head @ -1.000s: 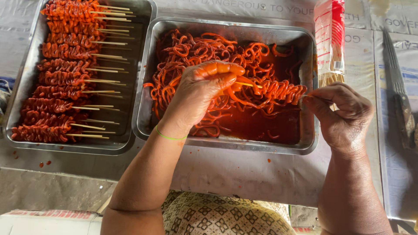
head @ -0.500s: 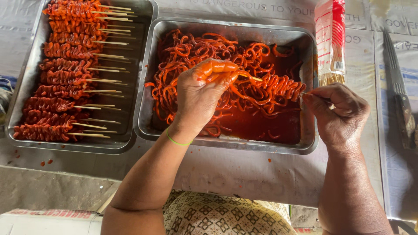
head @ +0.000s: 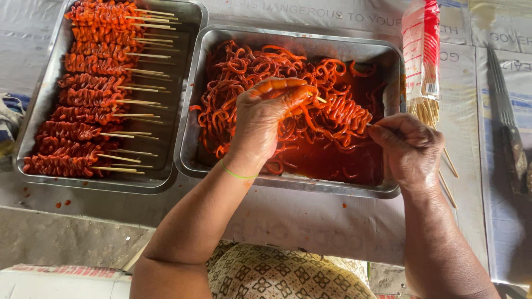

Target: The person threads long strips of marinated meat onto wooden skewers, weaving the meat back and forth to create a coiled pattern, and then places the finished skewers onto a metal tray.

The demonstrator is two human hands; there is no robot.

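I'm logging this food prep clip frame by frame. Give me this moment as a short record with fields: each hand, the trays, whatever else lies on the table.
left hand: over the right tray, sauce-stained fingers pinching an orange-red strip at the skewer's tip
right hand: holds the bamboo skewer, already loaded with folded strips
right tray: metal, holds loose marinated strips in red sauce
left tray: metal, rows of finished skewers, sticks pointing right
packet of bamboo sticks: right of the trays
knife: far right

A tray of finished skewers (head: 94, 94) fills the upper left; a knife (head: 507, 127) lies far right; a stick packet (head: 422, 55) sits upper right.
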